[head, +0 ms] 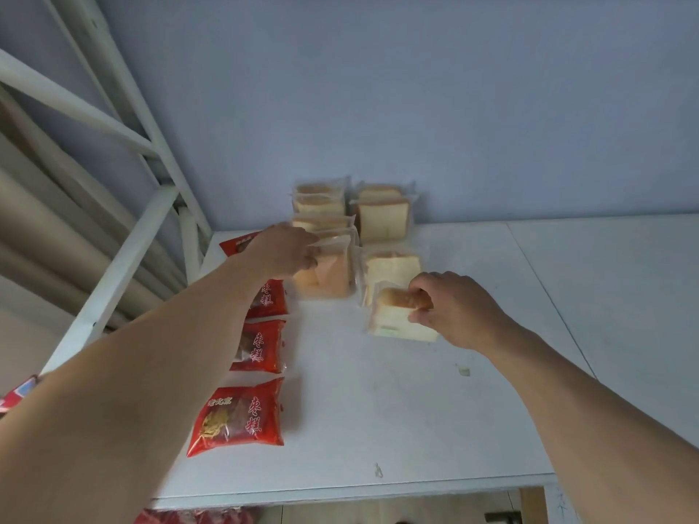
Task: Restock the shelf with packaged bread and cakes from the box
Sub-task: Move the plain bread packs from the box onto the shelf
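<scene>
Both hands hold bread packs at the near ends of two rows. Right hand (450, 308) pinches the top crust of a clear-wrapped loaf pack (401, 315), fingers curled over the browned edge, thumb below; pack stands tilted on the shelf (416, 410) at the near end of the right row. Holding it by the top probably lets it be set upright against the pack behind (391, 268). Left hand (281, 251) grips the upper edge of another pack (327, 276) at the near end of the left row, seemingly steadying or squaring it against those stacked farther back (321, 206). Rows run near to far toward the wall (416, 107), so new stock likely goes in front. Red cake packs (238, 416) lie flat in a line just left of the bread, kept as a separate column. White frame (125, 259) stands at far left. Box not in view. Judgement: restocking partway done; much of the shelf to the right carries no stock.
</scene>
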